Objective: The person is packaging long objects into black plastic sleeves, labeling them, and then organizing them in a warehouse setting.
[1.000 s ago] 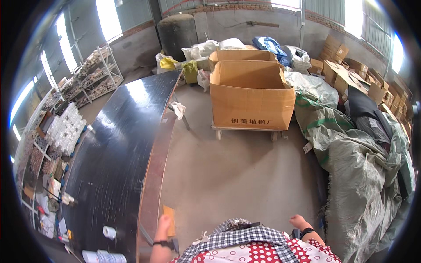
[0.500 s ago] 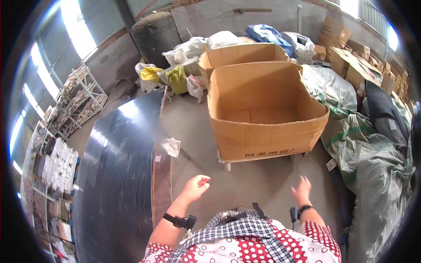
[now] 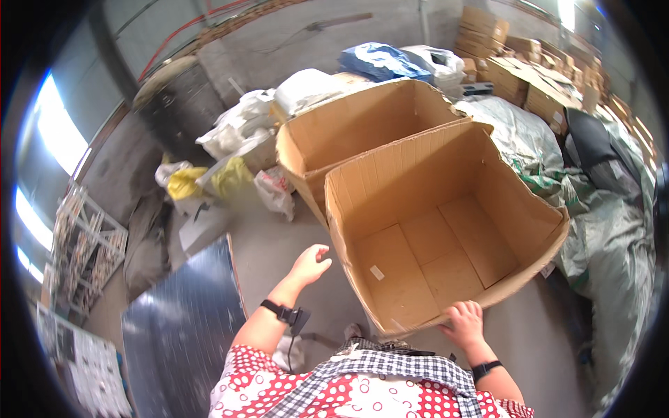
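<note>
A large, open-topped cardboard box (image 3: 432,254) stands tilted across the view in front of me, with bare flaps showing on its bottom. My right hand (image 3: 465,324) is at its near rim, with the fingers hooked over the edge and the thumb below. Left of the box, my left hand (image 3: 311,265) hovers just off its side wall, fingers loosely curved and parted from the thumb, holding nothing. Behind this box, and close against it, is a second open cardboard box (image 3: 369,118). The near box's outer front face is mostly hidden from me.
A dark glossy sheet (image 3: 188,334) lies at lower left. White and yellow sacks (image 3: 237,125) line the back wall, beside a blue bag (image 3: 383,61). Grey-green woven sacking (image 3: 606,244) is heaped on the right, below stacked cartons (image 3: 529,87). Racks (image 3: 87,237) stand at far left.
I have come closer to the near box, which now appears larger, lower and turned. My right hand has reached its near rim; my left hand has come near its left side.
</note>
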Tool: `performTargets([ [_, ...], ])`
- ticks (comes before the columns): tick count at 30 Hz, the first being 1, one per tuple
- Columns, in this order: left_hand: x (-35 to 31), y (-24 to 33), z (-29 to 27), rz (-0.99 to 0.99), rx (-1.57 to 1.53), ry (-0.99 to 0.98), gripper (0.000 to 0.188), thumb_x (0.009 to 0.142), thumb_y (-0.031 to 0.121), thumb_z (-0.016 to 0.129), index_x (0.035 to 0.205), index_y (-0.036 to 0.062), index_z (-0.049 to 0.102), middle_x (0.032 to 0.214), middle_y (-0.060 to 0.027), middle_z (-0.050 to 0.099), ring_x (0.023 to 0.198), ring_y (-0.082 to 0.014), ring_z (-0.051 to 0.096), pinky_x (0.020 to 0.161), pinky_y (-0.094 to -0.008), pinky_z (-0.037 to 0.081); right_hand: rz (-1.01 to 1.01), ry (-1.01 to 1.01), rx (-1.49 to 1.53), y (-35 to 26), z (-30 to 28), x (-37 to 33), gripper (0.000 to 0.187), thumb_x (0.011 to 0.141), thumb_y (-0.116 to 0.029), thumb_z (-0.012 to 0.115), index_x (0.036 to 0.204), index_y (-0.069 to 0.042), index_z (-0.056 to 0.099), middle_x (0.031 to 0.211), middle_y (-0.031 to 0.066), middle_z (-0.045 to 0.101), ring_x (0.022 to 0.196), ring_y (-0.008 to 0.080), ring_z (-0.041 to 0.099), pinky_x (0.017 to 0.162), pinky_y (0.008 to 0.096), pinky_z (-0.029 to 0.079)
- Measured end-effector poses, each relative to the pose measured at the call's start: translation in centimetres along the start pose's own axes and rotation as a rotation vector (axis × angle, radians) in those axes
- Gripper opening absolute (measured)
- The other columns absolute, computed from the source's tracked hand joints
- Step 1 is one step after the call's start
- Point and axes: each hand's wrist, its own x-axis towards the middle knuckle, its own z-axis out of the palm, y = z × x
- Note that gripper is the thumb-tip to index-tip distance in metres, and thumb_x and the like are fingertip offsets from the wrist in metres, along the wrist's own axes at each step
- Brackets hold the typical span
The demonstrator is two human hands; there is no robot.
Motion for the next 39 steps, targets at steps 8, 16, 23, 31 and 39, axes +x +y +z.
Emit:
performTargets([
  [8,20.9,0.5,-3.8,0.187,0.365,0.077,0.073,0.073,0.035,0.069,0.13,-0.0009,0.041,0.133,-0.0217,0.043,0.125,-0.0335,0.04,0.105,-0.0392,0.033,0.36,-0.016,-0.078,-0.2,-0.8,-0.5,0.028,0.046,-0.03,0.082,0.068,-0.02,0.067,0.08,-0.0016,0.061,0.091,0.021,0.053,0.094,0.0379,0.036],
  [16,33.6,1.1,-6.9,0.153,0.258,-0.114,0.077,0.076,0.043,0.067,0.135,0.0023,0.038,0.14,-0.0217,0.035,0.132,-0.0321,0.031,0.107,-0.0398,0.03,0.552,-0.205,-0.154,-1.5,0.2,-4.7,0.033,0.041,-0.025,0.082,0.072,-0.024,0.072,0.082,-0.0012,0.06,0.095,0.0207,0.052,0.102,0.0401,0.032],
  [23,54.8,-2.5,-21.6,0.011,0.494,0.119,0.076,0.073,0.043,0.067,0.132,0.0019,0.043,0.129,-0.0197,0.05,0.12,-0.0306,0.048,0.1,-0.0405,0.04,0.92,0.101,-0.217,-6.3,1.6,-8.9,0.017,0.064,0.003,0.057,0.076,-0.006,0.064,0.089,0.0138,0.062,0.109,0.0347,0.051,0.1,0.0418,0.037],
  [31,75.6,-14.9,-26.1,0.12,0.544,0.118,0.058,0.076,0.043,0.063,0.112,-0.0026,0.058,0.111,-0.0266,0.059,0.106,-0.0398,0.056,0.09,-0.0458,0.045,1.313,-0.097,0.47,-21.0,3.2,19.9,0.048,0.081,-0.032,0.064,0.116,-0.001,0.056,0.119,0.0205,0.054,0.115,0.032,0.05,0.099,0.0378,0.039],
  [39,86.6,-20.8,-23.0,0.123,0.605,0.117,0.067,0.081,0.056,0.054,0.106,-0.0061,0.06,0.108,-0.0294,0.059,0.104,-0.0443,0.054,0.09,-0.0476,0.043,1.114,-0.503,0.761,-22.6,10.7,32.6,0.073,0.083,-0.057,0.053,0.133,-0.005,0.043,0.13,0.0184,0.049,0.122,0.0305,0.046,0.102,0.0385,0.037],
])
